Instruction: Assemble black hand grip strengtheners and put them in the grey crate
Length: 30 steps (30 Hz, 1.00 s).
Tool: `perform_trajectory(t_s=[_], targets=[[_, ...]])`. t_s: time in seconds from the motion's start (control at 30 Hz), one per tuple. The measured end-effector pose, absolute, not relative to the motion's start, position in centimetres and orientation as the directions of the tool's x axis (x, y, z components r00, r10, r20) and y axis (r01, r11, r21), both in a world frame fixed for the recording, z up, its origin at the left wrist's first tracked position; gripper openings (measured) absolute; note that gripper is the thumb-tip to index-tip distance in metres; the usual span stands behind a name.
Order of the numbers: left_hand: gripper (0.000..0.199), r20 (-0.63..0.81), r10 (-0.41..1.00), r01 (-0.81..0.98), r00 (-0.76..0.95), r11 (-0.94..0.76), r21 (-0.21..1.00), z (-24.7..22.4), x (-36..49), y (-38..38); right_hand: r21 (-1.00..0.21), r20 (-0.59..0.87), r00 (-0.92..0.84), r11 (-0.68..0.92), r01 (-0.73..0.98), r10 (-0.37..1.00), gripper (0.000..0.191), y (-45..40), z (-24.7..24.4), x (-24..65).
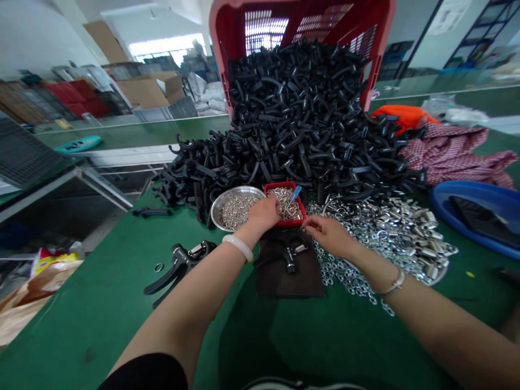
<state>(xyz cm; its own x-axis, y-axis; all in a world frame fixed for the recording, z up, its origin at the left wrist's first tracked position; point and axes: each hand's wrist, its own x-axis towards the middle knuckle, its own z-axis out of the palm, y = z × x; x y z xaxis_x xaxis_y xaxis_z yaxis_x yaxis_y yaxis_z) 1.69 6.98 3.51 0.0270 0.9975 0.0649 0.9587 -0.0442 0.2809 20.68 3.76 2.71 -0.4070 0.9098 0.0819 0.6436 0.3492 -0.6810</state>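
Observation:
My left hand [265, 214], with a pale bangle on its wrist, reaches to the left side of a small red tray [303, 212] of metal pins. Its fingers are bent together, and what they hold is hidden. Just right of that tray, my right hand [328, 234] has thumb and fingertips pinched; anything in them is too small to name. Below both hands, a black clamp-like plastic tool [287, 252] with a spring lies on a dark square pad [290, 284]. A steel bowl [217, 208] of tiny metal parts stands beside the left hand.
Black plastic handles [292, 141] spill from a red crate [221, 59] across the table's back. Metal rings and spring parts [390, 233] spread to the right. Another black tool [179, 268] and a ring [158, 267] lie left. A blue basin [442, 203] and checked cloth [459, 154] sit far right.

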Motion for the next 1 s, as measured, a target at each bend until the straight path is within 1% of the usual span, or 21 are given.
perform_trajectory(t_s=[0.07, 0.17, 0.2, 0.27, 0.37, 0.5, 0.63, 0.7, 0.83, 0.9, 0.93, 1.0], targets=[[0.018, 0.092, 0.994, 0.916, 0.064, -0.095, 0.389, 3.7, 1.4, 6.2, -0.585, 0.137, -0.490, 0.469, 0.662, 0.861, 0.017, 2.8, 2.3, 21.7], [0.016, 0.103, 0.981, 0.818, 0.167, -0.196, 0.541, 3.7, 1.0, 4.1, -0.514, 0.156, -0.552, 0.545, 0.663, 0.819, 0.019, 1.8, 1.8, 22.6], [0.017, 0.108, 0.975, 0.792, 0.193, -0.220, 0.570, 3.6, 1.0, 3.3, -0.503, 0.157, -0.555, 0.550, 0.667, 0.817, 0.019, 1.6, 1.7, 22.6], [0.019, 0.119, 0.970, 0.769, 0.213, -0.242, 0.592, 3.5, 0.9, 1.8, -0.482, 0.159, -0.538, 0.540, 0.690, 0.828, 0.018, 1.3, 1.8, 22.5], [0.018, 0.123, 0.959, 0.782, 0.256, -0.280, 0.557, 3.3, 0.8, 0.2, -0.416, 0.144, -0.513, 0.522, 0.744, 0.846, 0.015, 1.2, 2.1, 21.8], [0.018, 0.078, 0.934, 0.827, 0.348, -0.345, 0.445, 3.1, 1.0, -0.5, -0.313, 0.111, -0.552, 0.557, 0.770, 0.826, 0.015, 1.3, 2.4, 21.0], [0.020, 0.048, 0.942, 0.875, 0.332, -0.326, 0.358, 2.8, 1.3, -0.5, -0.216, 0.067, -0.583, 0.583, 0.784, 0.809, 0.018, 1.5, 2.7, 20.5], [0.020, 0.031, 0.948, 0.883, 0.316, -0.306, 0.355, 2.5, 1.4, -0.4, -0.129, 0.035, -0.609, 0.607, 0.784, 0.793, 0.019, 1.3, 3.0, 20.1], [0.019, 0.018, 0.958, 0.879, 0.287, -0.270, 0.393, 2.0, 1.5, 0.0, 0.069, -0.014, -0.682, 0.681, 0.729, 0.732, 0.022, 0.7, 3.5, 19.0], [0.019, 0.024, 0.959, 0.879, 0.283, -0.269, 0.395, 1.9, 1.6, 0.0, 0.092, -0.014, -0.702, 0.700, 0.708, 0.712, 0.023, 0.6, 3.3, 18.9], [0.019, 0.032, 0.959, 0.881, 0.283, -0.273, 0.385, 1.8, 1.7, -0.1, 0.073, 0.004, -0.699, 0.697, 0.714, 0.715, 0.023, 0.6, 3.0, 19.0], [0.019, 0.055, 0.959, 0.896, 0.278, -0.280, 0.344, 1.8, 1.9, -0.4, -0.014, 0.076, -0.661, 0.663, 0.748, 0.747, 0.021, 0.7, 2.1, 19.5]])
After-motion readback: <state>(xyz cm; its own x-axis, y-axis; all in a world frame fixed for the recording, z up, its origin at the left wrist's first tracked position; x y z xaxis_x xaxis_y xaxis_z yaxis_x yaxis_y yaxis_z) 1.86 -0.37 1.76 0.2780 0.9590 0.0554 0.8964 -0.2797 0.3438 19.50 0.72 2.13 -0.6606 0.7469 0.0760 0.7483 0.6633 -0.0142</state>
